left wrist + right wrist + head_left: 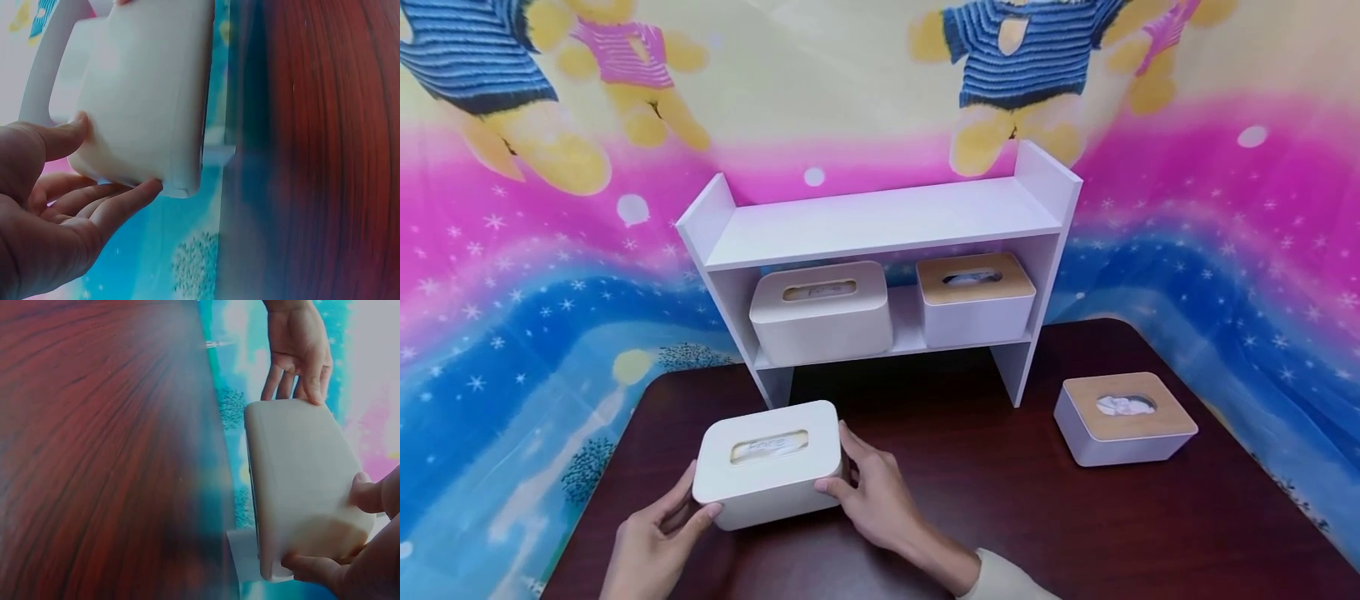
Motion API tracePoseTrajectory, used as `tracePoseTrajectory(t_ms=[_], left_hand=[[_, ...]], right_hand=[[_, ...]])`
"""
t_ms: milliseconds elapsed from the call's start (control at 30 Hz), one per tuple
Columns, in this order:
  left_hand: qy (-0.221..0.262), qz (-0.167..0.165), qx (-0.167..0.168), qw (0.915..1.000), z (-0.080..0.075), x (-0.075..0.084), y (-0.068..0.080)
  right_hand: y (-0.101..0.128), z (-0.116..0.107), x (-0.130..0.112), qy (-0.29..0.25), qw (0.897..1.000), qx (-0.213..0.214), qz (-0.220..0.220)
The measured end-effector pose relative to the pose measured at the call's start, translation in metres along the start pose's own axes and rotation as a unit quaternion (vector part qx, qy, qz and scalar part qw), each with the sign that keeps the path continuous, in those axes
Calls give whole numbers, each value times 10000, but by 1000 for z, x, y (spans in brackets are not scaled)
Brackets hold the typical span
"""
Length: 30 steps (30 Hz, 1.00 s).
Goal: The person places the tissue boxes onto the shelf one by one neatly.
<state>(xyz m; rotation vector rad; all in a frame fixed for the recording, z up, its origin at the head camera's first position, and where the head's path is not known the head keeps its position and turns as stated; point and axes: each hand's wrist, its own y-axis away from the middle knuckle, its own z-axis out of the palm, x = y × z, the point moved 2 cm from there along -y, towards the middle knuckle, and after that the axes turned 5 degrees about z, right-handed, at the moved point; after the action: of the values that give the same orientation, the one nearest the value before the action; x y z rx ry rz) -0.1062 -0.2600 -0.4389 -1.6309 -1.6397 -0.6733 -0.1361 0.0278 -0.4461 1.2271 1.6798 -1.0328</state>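
Observation:
Both hands hold a cream tissue box [778, 505] by its two ends, lifted over the front left of the table. Its lid has an oval slot showing paper with handwriting. At the left end is my left hand [651, 537], its thumb on the near side [69, 134] and its fingers along the end. My right hand [880, 500] grips the opposite end, thumb on the near side and fingers around the far corner. In the right wrist view, the box [300, 469] stands away from the tabletop, with the left hand [303, 344] at its other end.
Behind stands a white two-tier shelf [880, 223]. Its lower tier bears a larger cream tissue box [823, 333] at left and a wood-lidded one [977, 321] at right. Another wood-lidded tissue box [1123, 450] sits on the dark table [970, 500] at right. A patterned cloth hangs behind.

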Motion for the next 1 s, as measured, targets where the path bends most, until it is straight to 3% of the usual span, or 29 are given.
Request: tracePoseTrajectory(t_ms=[167,433,600,800,1000], left_hand=[[187,303,142,9993,13,11,-1],[421,273,-131,9987,29,23,-7],[782,539,12,9955,39,30,-8],[1437,726,250,9866,49,36,-8],[1581,651,216,9850,53,45,-9]], right_hand=[[6,-16,3,-192,9998,26,50],[14,-34,14,-188,9993,172,282],[21,-44,17,-254,9987,313,302],[28,-55,15,-52,9979,561,304],[31,-69,7,457,9951,841,254]])
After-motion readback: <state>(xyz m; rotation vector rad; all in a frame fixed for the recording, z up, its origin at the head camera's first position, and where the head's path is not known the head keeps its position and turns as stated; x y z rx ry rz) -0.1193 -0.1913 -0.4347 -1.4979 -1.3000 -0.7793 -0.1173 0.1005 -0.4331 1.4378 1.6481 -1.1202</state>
